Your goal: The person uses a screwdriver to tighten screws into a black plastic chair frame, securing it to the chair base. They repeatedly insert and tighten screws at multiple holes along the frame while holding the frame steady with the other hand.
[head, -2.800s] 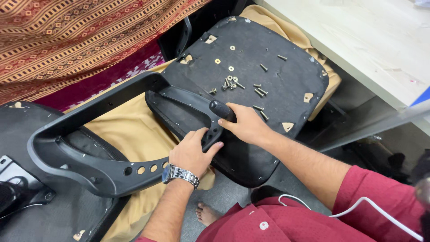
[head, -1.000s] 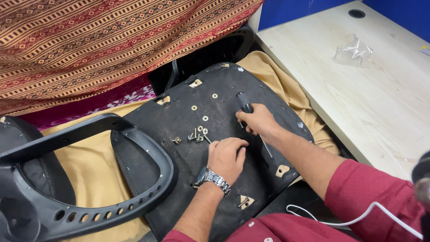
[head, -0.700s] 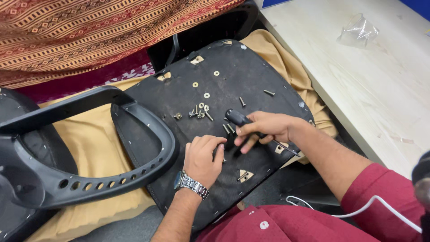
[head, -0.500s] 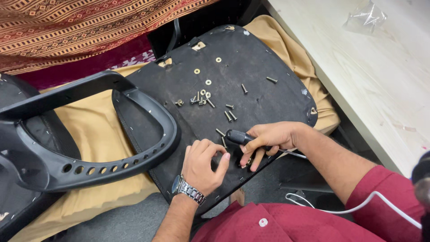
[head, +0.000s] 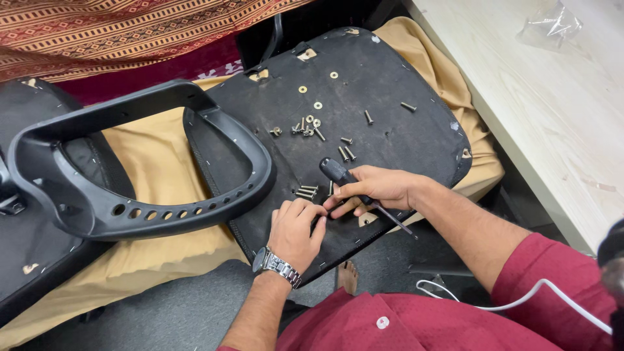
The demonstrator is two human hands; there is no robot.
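Two bare hands work over the black fabric underside of an upturned chair seat (head: 396,130), seen from above. Right hand (head: 377,188) has its fingers pressed together around a screwdriver (head: 354,185), gripping it near the join of the black handle and the thin metal shaft; the handle points up and left, the shaft slants down and right past the seat's near edge. Left hand (head: 296,227), with a metal wristwatch (head: 276,265) on the wrist, rests on the seat just beside the right hand; its fingers are curled with the tips drawn together near a small group of screws (head: 305,192), though whether they pinch one cannot be told. More loose screws and washers (head: 309,125) lie scattered across the middle of the seat, well apart from the hands. To the left, a black plastic armrest loop (head: 149,214) lies partly over the seat's edge and over tan cloth (head: 162,159). A pale wooden counter (head: 552,110) runs along the right side, with a crumpled clear plastic bag (head: 552,23) on it. A striped red and brown fabric (head: 117,32) fills the upper left.
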